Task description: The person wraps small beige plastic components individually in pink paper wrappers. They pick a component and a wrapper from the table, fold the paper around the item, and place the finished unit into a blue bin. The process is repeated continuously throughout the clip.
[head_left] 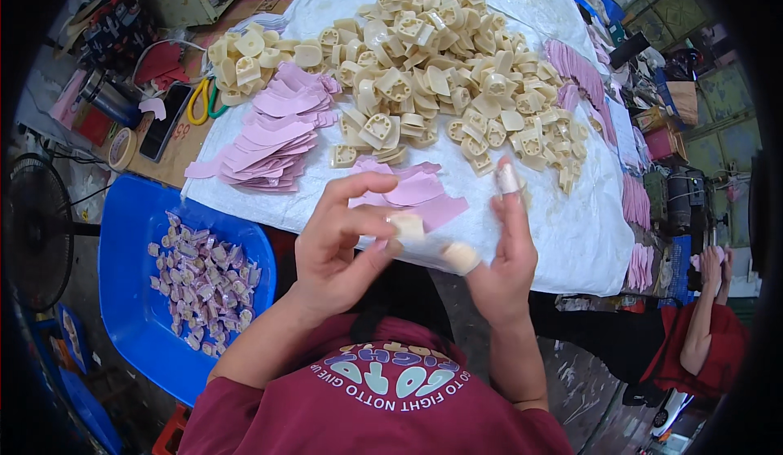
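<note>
My left hand [347, 243] pinches a small cream plastic heel piece [407, 226] between thumb and fingers, with a bit of pink showing at the thumb; motion blurs it. Beside it, my right hand [510, 263] has thumb and forefinger spread apart, both tips wrapped in pale coverings, and nothing plainly in its grasp. Under and behind the hands lie a few loose pink cut sheets [428, 202] on the white cloth [563, 247]. Beyond them rises a large heap of cream moulded heel pieces [436, 55]. A thicker stack of pink sheets [269, 141] lies to the left.
A blue basin [122, 308] at lower left holds many pink-covered pieces. Yellow-handled scissors [196, 103], a phone [165, 121] and a tape roll [122, 148] lie at the table's left. A fan [39, 218] stands left. Another person [701, 333] works at right.
</note>
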Tool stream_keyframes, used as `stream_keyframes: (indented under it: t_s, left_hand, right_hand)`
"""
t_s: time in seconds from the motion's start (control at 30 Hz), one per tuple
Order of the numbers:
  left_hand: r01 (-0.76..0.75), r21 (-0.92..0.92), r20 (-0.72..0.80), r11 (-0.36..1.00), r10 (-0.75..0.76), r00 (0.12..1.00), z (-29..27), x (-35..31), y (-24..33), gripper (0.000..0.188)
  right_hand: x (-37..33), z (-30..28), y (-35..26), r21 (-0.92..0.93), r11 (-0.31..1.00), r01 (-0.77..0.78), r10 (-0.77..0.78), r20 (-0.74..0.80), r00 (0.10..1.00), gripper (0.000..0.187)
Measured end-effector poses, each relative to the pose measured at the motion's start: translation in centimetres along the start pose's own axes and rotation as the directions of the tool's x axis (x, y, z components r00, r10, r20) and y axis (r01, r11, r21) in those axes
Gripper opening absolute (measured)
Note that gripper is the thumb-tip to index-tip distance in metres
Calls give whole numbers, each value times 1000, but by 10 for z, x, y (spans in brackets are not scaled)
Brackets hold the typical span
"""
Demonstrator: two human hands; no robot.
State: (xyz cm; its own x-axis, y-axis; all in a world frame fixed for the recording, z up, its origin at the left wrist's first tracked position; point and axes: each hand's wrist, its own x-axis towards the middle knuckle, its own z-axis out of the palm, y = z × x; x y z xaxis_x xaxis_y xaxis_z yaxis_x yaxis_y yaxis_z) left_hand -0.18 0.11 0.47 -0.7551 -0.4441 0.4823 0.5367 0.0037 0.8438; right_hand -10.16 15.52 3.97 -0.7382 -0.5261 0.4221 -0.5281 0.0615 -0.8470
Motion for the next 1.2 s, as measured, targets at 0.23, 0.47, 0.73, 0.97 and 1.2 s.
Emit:
stream_keyframes:
  t_s: [0.23,0.47,0.73,0.97,1.2]
  left_hand:
    - [-302,365,331,881,180,926,-4,8,17,31]
    - [-320,492,346,810,156,925,3,7,8,30]
    - [-92,456,109,885,47,993,8,3,-14,22]
    - [-25,556,122,831,-52,991,13,0,-10,20]
    - [457,-125,55,880,-454,889,14,4,-17,9]
  right_hand:
    - [-24,-9,12,764,425,-486,425,305,852,19]
    - [-23,-5,-12,475,757,-449,396,214,893,24]
    - [-14,10,0,36,973,-227,217,180,959,28]
    - [-14,10,19,30,970,-241,229,206,951,25]
    - [0,-11,24,476,726,-496,350,365,863,14]
